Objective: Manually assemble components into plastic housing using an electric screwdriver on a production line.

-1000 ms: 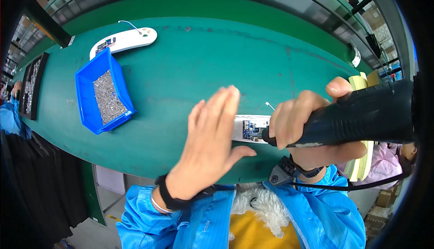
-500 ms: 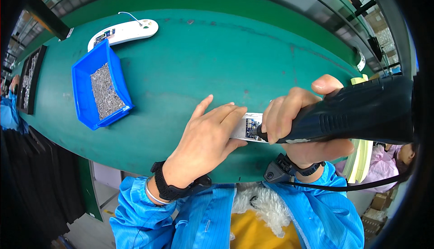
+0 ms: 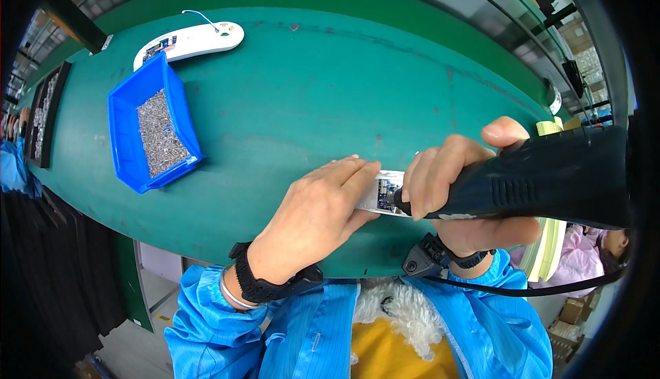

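Note:
A white plastic housing point(image 3: 369, 202) with a small blue circuit board point(image 3: 386, 190) in it lies on the green table in front of me. My left hand point(image 3: 313, 203) is closed over the housing's left end, its fingers on the far side and its thumb on the near side. Wrapped round a black electric screwdriver point(image 3: 550, 179) is my right hand point(image 3: 443, 176). The screwdriver's tip points left, down at the circuit board. My right fingers hide the housing's right end, and whether a screw sits under the tip cannot be seen.
To the left stands a blue bin point(image 3: 180, 114) of small metal screws. Behind it lies a longer white housing point(image 3: 206, 40) with a board and a wire. A black tray point(image 3: 47, 114) sits at the far left, near another person's blue sleeve point(image 3: 15, 169). Pale yellow strips point(image 3: 546, 248) are at the right.
An outstretched finger of my left hand has drawn in against the others. The screwdriver stays at the board. The whole view has shifted slightly.

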Demonstrator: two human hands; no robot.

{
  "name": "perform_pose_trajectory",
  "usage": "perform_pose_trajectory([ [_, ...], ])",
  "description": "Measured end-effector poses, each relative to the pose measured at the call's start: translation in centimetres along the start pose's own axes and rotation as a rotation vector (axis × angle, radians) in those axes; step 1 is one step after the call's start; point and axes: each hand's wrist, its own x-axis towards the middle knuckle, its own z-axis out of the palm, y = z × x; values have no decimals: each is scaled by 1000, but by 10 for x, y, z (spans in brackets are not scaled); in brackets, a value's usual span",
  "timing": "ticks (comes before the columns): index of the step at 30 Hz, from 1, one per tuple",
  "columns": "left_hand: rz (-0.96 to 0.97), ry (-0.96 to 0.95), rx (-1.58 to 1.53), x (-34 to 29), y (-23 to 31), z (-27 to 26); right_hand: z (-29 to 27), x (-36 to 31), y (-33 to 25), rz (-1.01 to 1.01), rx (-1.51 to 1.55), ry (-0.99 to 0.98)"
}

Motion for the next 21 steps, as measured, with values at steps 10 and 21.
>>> perform_pose_trajectory([
  [10, 6, -8, 15, -1, 1, 1, -2, 0, 1, -23, -9, -43],
  [21, 10, 8, 0, -1, -2, 2, -1, 2, 6, -102, 69, -7],
])
